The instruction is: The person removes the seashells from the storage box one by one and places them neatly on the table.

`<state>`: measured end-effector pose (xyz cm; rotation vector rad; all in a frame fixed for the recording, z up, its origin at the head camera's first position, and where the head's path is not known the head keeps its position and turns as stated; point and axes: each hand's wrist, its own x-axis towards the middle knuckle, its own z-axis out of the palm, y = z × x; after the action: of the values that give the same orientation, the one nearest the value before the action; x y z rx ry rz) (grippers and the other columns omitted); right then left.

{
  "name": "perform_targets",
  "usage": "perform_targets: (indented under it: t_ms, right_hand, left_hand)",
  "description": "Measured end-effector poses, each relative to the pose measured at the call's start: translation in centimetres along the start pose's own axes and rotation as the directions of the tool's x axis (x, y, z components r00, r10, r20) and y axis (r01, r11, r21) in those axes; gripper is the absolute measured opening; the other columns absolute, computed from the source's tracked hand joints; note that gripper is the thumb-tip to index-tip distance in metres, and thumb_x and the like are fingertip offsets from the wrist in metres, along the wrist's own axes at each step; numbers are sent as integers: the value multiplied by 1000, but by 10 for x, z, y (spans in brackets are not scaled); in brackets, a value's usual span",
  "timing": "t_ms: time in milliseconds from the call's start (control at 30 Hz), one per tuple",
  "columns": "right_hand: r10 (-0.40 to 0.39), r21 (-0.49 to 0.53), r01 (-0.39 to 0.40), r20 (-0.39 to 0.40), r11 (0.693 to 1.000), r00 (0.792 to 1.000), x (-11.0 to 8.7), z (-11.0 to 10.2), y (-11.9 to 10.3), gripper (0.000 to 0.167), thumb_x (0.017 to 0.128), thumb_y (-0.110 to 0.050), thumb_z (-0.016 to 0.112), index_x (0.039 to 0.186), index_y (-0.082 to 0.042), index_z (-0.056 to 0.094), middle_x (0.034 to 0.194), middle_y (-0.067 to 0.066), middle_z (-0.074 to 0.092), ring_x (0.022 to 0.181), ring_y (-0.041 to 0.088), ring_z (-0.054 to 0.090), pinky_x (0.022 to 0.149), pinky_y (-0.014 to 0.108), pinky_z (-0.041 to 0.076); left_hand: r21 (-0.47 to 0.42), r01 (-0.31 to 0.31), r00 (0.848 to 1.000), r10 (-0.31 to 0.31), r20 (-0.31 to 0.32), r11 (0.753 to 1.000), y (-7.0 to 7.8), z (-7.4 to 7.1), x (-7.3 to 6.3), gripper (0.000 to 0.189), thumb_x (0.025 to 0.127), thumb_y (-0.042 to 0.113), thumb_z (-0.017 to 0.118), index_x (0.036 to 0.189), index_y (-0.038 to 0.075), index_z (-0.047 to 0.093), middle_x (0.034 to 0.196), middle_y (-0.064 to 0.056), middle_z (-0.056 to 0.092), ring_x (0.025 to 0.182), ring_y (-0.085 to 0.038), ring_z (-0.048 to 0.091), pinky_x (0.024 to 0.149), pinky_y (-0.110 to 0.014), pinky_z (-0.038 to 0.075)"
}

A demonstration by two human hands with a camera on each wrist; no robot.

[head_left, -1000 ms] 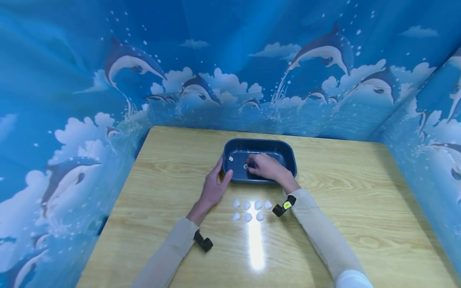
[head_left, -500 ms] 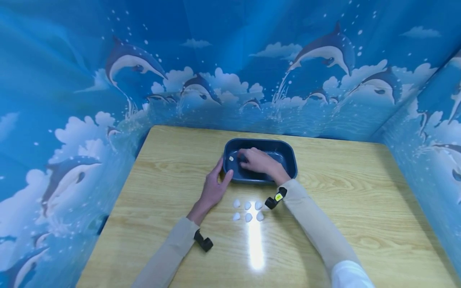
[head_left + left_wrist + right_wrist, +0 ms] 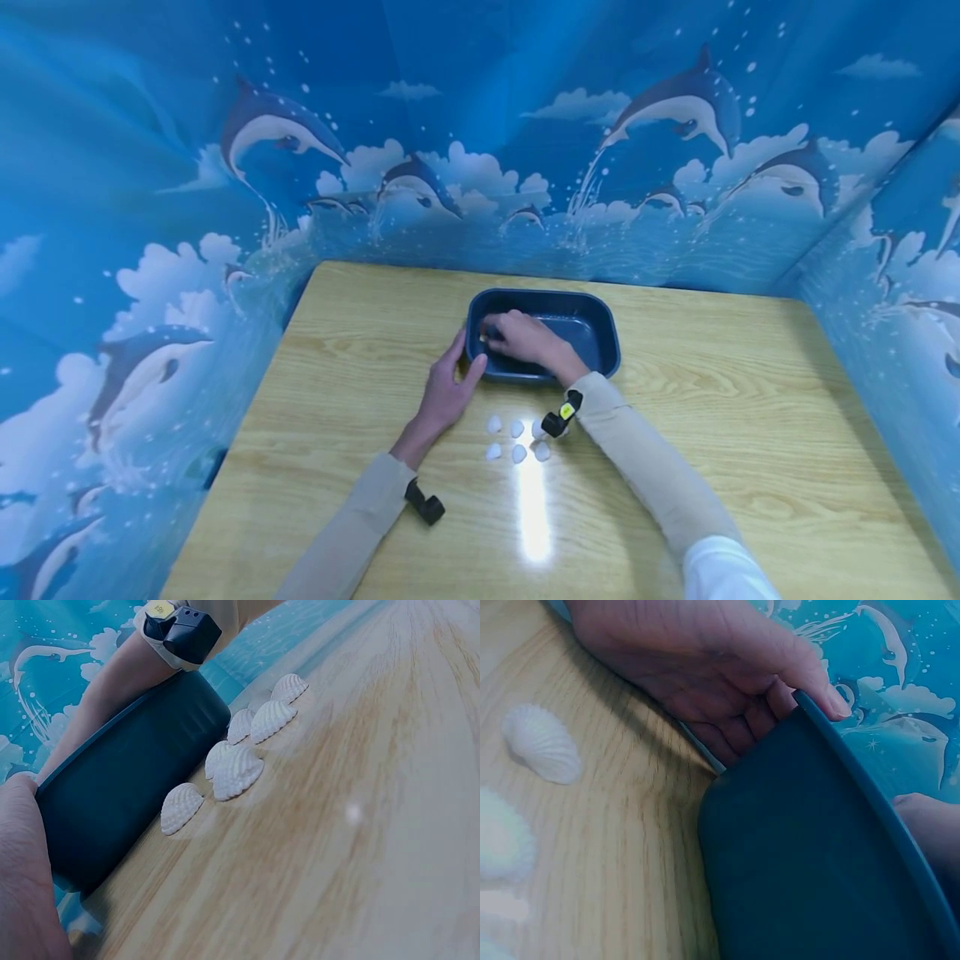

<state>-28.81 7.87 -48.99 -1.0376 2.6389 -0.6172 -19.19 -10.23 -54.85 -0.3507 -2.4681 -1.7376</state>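
A dark blue oblong basin (image 3: 577, 340) stands on the table. My left hand (image 3: 444, 390) holds its near left corner; in the right wrist view the left hand's thumb (image 3: 810, 675) lies on the rim and the fingers bend against the outer wall. Inside the basin, at the left end, my right hand (image 3: 519, 337) has its fingers curled, and a small pale shell (image 3: 483, 338) shows at the fingertips. The fingers partly cover it. Only a bit of the right hand (image 3: 937, 829) appears behind the rim in the right wrist view.
Several white ribbed seashells (image 3: 518, 453) lie in two rows on the wooden table (image 3: 360, 350) in front of the basin. One is partly covered by the right wrist camera (image 3: 555, 423). A blue dolphin-print curtain (image 3: 480, 225) hangs behind the table.
My right hand has moved left inside the basin to the pale shell at the left end. The small round thing at its fingertips earlier is out of sight. My left hand has stayed put.
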Motion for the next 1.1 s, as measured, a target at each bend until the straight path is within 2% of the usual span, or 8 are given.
perform_targets:
  t_ms: [167,433,667,833,1100]
  right_hand:
    - [-39,14,38,20,999,999,-3,-3,-2,12,101,-13,70,111,-9,74,95,0,73,72,7,63,65,25,54]
    - [-18,35,14,97,999,995,-12,-11,-1,17,97,-8,72,114,-7,74,99,3,73,74,9,63,69,26,58]
    - [50,34,-53,89,998,995,-15,-11,0,9,102,-15,69,103,-8,74,86,0,70,69,12,61,60,27,53]
    - [54,29,-57,103,998,993,-17,-13,0,8,101,-11,68,105,-7,74,89,1,71,72,12,61,64,26,54]
    - [92,23,-94,94,995,991,-18,-10,3,9,100,-18,70,100,-9,73,81,-1,67,65,12,57,57,26,48]
  left_hand:
    - [-3,-4,1000,4,-5,1000,-1,1,0,66,109,37,55,165,14,28,169,-4,31,155,-19,30,128,-40,27]
    - [2,-10,1000,10,-12,1000,-1,1,1,65,109,31,55,165,14,28,169,-2,30,156,-17,29,128,-39,27]
    - [-1,2,1000,-2,-14,1000,-1,1,0,65,109,31,56,165,12,28,170,-5,30,156,-18,29,128,-40,26]
    - [0,6,1000,-6,-6,1000,-2,2,0,65,110,32,55,165,14,27,170,-1,28,156,-14,27,128,-38,26]
    - [-7,28,1000,-28,1,1000,0,2,1,65,110,28,55,166,16,25,171,-1,27,156,-12,25,128,-36,25]
